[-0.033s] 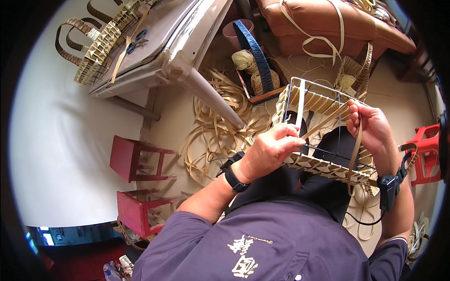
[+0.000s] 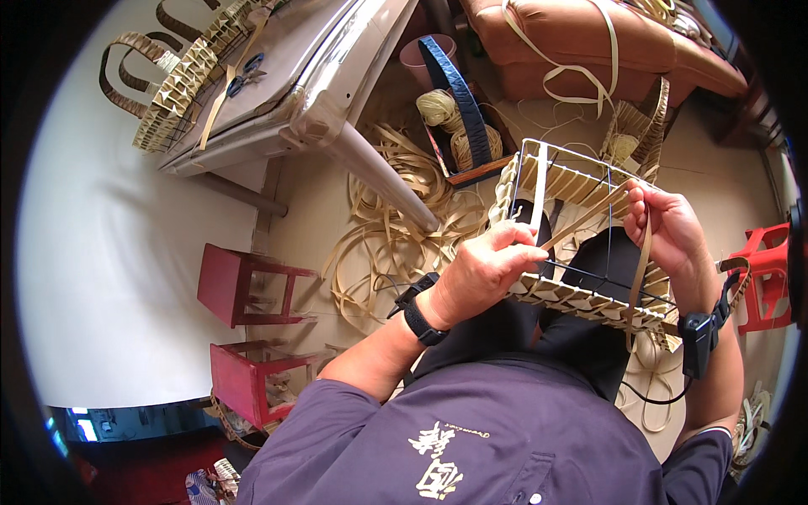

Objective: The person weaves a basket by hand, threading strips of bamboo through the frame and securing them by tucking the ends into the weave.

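A rectangular wire-framed basket (image 2: 581, 314), partly wrapped and woven with pale flat strips, rests on my lap. Between my hands a tan flat strip (image 2: 587, 216) is stretched slantwise over the basket's open top. My left hand (image 2: 497, 263) pinches its lower end above the near left edge. At the far right edge my right hand (image 2: 661, 220) grips the other end with curled fingers. From there a length of the strip hangs down past the basket's near side. A white strip (image 2: 540, 189) crosses the frame on the left. The basket's bottom is partly hidden by my hands.
Coils of loose strips (image 2: 370, 244) lie on the floor beside a table leg (image 2: 383, 177). A box with a dark blue handle (image 2: 459, 93) holds balls of cord. Red stools (image 2: 240, 286) stand left, a red plastic stool (image 2: 762, 282) right. Scissors (image 2: 246, 74) lie on the table.
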Demonstrator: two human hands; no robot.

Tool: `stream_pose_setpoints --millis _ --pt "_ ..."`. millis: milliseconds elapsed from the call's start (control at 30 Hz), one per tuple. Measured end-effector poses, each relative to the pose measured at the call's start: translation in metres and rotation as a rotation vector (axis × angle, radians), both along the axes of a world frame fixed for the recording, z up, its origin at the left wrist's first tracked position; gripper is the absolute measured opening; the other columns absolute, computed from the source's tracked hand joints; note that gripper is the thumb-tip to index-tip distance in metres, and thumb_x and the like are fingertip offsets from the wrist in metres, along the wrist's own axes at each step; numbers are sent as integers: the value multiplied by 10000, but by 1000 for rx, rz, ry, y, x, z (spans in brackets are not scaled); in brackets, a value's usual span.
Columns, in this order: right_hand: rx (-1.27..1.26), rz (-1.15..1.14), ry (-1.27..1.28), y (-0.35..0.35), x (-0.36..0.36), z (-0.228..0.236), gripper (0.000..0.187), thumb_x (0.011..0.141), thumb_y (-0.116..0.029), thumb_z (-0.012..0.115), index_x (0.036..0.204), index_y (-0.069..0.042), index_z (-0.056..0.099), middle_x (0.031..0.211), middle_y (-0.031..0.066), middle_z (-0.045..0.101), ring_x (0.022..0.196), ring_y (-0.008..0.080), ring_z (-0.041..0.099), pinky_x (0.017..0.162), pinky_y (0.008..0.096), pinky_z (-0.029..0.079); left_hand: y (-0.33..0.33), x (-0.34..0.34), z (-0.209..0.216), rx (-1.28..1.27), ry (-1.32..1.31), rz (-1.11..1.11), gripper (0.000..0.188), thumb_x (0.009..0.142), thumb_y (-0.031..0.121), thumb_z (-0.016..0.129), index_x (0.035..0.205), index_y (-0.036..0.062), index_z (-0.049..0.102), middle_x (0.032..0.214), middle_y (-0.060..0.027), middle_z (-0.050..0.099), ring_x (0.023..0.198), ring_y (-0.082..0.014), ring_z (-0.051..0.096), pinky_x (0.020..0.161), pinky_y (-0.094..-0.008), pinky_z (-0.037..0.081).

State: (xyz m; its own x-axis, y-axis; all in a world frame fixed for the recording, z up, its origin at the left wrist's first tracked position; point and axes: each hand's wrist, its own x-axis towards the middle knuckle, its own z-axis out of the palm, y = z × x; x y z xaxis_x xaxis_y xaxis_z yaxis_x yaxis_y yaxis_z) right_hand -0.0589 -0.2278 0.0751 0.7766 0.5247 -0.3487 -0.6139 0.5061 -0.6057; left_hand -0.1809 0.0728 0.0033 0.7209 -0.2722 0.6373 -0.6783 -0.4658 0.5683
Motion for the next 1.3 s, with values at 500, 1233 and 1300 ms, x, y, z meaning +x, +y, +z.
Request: stream_pose_setpoints --millis 500,1233,1300 --pt "-95 -155 72 -8 14 -18 225 1143 -99 517 1265 45 640 985 64 716 805 151 676 849 335 626 -8 -3 19 456 -155 279 250 855 70 815 1088 162 819 1197 -8 710 1113 -257 707 949 -448 583" --pt "-99 462 -151 48 -104 -72 817 1072 -122 708 1725 -99 218 1165 149 743 936 190 750 806 317 618 6 33 28 434 247 -181 251 743 17 880 895 47 682 1400 -158 646 1389 -403 532 1157 -522 440" --pt "-72 462 -87 49 -103 -73 840 1079 -144 707 1735 -117 184 1173 156 741 936 201 756 808 320 619 4 30 24 422 259 -173 261 729 21 887 895 53 688 1396 -145 655 1395 -402 539 1162 -525 437"
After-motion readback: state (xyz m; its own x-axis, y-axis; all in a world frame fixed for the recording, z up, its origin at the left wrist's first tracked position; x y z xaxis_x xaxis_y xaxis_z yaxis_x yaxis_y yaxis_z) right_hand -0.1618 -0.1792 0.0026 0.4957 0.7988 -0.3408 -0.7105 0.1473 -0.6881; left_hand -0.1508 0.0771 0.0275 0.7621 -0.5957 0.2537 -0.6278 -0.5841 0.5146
